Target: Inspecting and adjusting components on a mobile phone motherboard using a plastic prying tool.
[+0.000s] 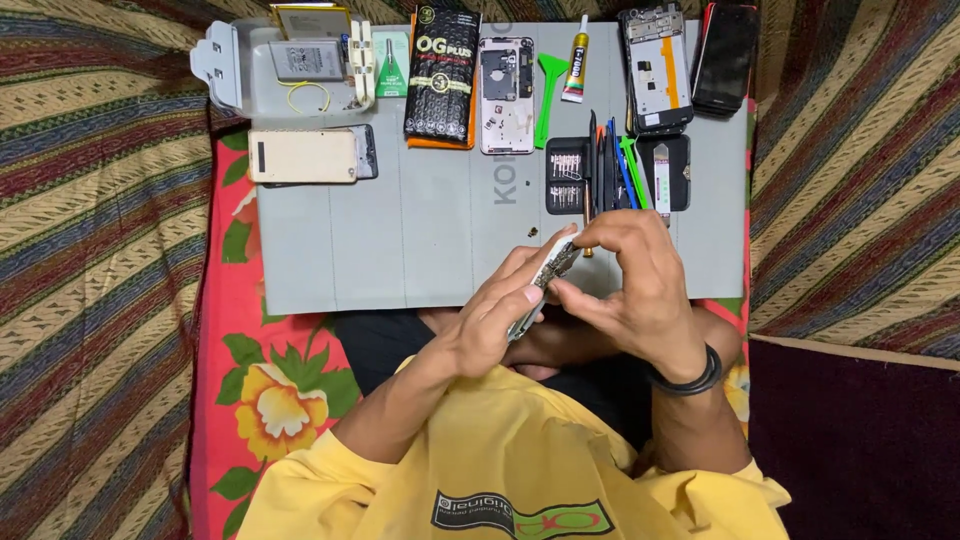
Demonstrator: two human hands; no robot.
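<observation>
Greys, reds and stripes around the bench

A grey work mat [420, 240] lies on a red cloth with yellow flowers [270, 390]; striped maroon-and-green fabric [90, 250] surrounds it; green pry tool [549, 90], beige phone [302, 156], yellow shirt [500, 450], perhaps silvery phone frame [545, 285].

Black package [441, 75], dark screen [725, 58]

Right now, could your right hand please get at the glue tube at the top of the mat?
Probably not at once: the right hand is busy on the phone part. The mat toward the glue tube is crossed by the tool kit.
</observation>
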